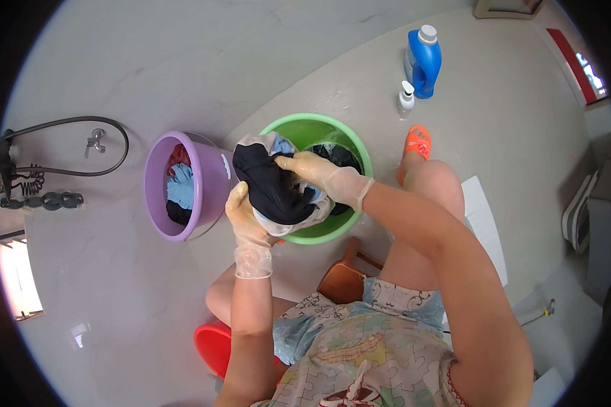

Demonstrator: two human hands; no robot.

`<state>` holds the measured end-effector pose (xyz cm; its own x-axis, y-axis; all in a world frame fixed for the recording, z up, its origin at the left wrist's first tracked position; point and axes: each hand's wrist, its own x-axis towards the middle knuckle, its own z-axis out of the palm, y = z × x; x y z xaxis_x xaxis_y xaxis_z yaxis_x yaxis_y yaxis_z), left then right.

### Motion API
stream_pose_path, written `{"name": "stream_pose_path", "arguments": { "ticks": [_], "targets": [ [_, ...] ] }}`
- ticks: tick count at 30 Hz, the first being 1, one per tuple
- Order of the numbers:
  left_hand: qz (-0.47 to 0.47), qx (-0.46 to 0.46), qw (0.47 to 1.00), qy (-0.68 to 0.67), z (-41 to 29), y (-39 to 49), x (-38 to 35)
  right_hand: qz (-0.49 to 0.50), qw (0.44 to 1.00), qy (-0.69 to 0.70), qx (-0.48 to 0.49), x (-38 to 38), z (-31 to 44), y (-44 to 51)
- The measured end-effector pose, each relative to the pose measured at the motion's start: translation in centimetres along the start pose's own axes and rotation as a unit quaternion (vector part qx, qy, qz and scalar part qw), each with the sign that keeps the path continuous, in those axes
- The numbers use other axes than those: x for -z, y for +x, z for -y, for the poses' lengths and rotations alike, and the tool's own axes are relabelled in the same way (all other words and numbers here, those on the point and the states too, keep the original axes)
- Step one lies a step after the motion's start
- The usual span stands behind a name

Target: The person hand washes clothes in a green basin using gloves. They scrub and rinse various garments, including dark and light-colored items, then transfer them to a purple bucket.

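Observation:
Both hands wear thin, translucent whitish gloves. Between them hangs a bunched garment (272, 178), mostly black with pale grey and light blue parts. My left hand (248, 211) supports it from the left side, thumb up along the black fabric. On the upper right, my right hand (310, 169) pinches the cloth, its fingertips partly hidden in the folds. Below the garment stands a green plastic basin (364, 147). Dark wet cloth (343, 156) lies in sudsy water there, partly covered by my right hand and wrist.
A purple bucket (214, 178) at the left holds red, light blue and black clothes. A blue detergent bottle (424, 63) and a white pump bottle (406, 102) stand at the upper right. I sit on a brown stool (342, 282). A red plastic vessel (214, 348) is beside my left leg.

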<state>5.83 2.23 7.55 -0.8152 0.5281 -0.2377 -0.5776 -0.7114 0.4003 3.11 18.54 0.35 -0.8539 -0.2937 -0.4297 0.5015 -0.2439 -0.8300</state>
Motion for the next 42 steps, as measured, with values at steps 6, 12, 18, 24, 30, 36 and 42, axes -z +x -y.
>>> {"name": "stream_pose_path", "arguments": {
  "ticks": [6,12,18,24,30,36,42],
  "targets": [
    [-0.126,0.014,0.984,0.128,-0.8,-1.6,1.3,-0.122,0.97,0.207,0.036,3.2,3.4,2.0],
    [-0.339,0.098,0.851,0.389,0.4,-1.1,7.3,-0.187,0.969,-0.079,0.141,5.3,7.6,-1.2],
    [-0.156,0.019,0.818,0.553,1.5,-0.9,6.4,-0.085,0.945,-0.265,0.173,1.3,6.6,-5.0],
    [-0.185,-0.01,0.921,0.342,3.6,0.8,5.7,0.1,0.956,-0.203,0.186,-1.0,4.3,-4.3],
    [-0.212,-0.051,0.948,0.232,2.0,0.4,4.2,0.003,0.982,-0.149,0.117,3.1,6.4,-2.7],
    [-0.21,-0.105,0.947,0.221,1.9,0.2,-0.2,0.068,0.873,-0.477,0.077,3.2,6.2,-3.8],
    [-0.121,-0.119,0.965,0.201,-0.8,0.1,-1.0,0.093,0.92,-0.368,0.093,2.0,5.6,-4.6]
  ]
}}
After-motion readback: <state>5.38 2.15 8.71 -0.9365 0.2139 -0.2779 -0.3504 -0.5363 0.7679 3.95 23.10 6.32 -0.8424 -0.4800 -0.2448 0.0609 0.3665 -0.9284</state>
